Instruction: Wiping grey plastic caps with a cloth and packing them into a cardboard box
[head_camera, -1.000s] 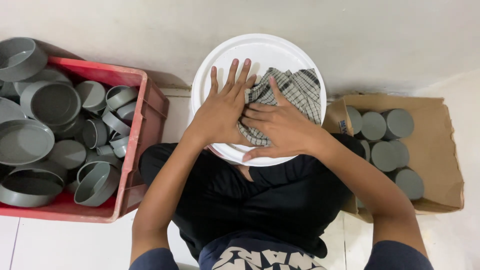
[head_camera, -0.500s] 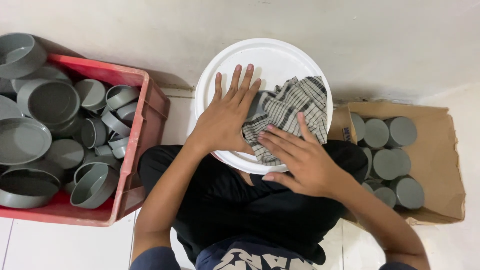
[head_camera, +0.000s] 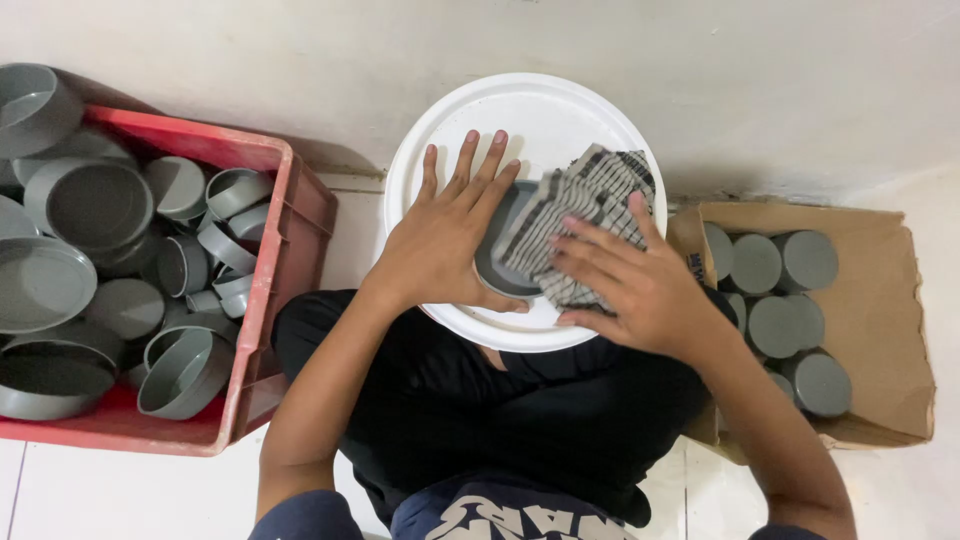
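Left grip (head_camera: 440, 245): my left hand lies flat with fingers spread and apart, clamped on nothing, pressing on the left edge of the grey cap (head_camera: 500, 250).
Right grip (head_camera: 630, 285): my right hand presses the checked cloth (head_camera: 585, 220) down, fingers stretched out flat on it, not closed around it.
Grey cap: in the middle of the white lid (head_camera: 530, 110), between my two hands; the cloth covers its right part, so only its left rim and a strip of its face show.
White lid: round, resting in front of my lap, its far edge near the wall (head_camera: 600, 50).
Left side: a red crate (head_camera: 285, 230) just beside the lid, heaped with grey caps and pipe pieces (head_camera: 90, 200) of several sizes.
Right side: a cardboard box (head_camera: 880, 300) touching the lid's right edge, holding smaller grey caps (head_camera: 780, 290) set face up.
In the way: my own right hand and the cloth hide most of the cap; my forearms cover the near rim of the lid.
Near: my lap in black cloth (head_camera: 480, 420), on a white tiled floor (head_camera: 120, 490).
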